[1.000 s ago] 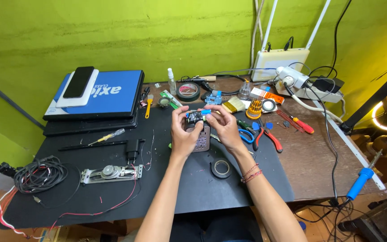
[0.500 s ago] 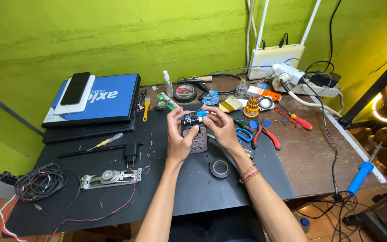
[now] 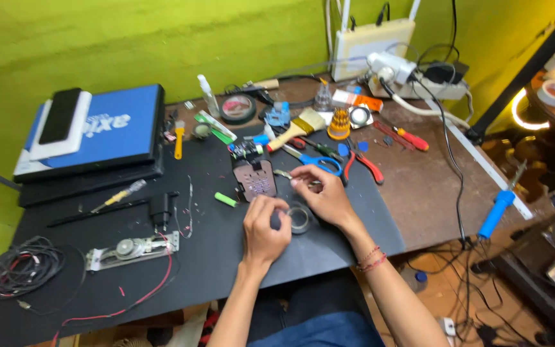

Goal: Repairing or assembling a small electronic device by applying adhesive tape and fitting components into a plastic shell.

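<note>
Left hand [image 3: 263,226]: curled over the mat, fingertips pinching the near edge of the tape roll [image 3: 299,217].
Right hand [image 3: 324,195]: at the roll's one o'clock, thumb and forefinger pressed together; what they pinch is too small to tell.
Tape roll: a dark ring flat on the black mat [image 3: 181,257], between the two hands.
Close by: a brown perforated plate [image 3: 255,179] at the roll's eleven o'clock, a small green cylinder [image 3: 225,200] at nine.
Crowding twelve to two o'clock: blue-handled scissors [image 3: 319,160], red-handled pliers [image 3: 362,163], a flat paintbrush [image 3: 295,128] — nothing lies between hands and roll.
Packages: a blue box [image 3: 120,128] with white lettering on its lid at ten o'clock, a dark phone [image 3: 60,115] on a white slab on top.
Far left: a coil of black cable [image 3: 24,265], red wire trailing beside it.
Back wall: a white router [image 3: 372,38] with upright antennas, against yellow-green paint.
</note>
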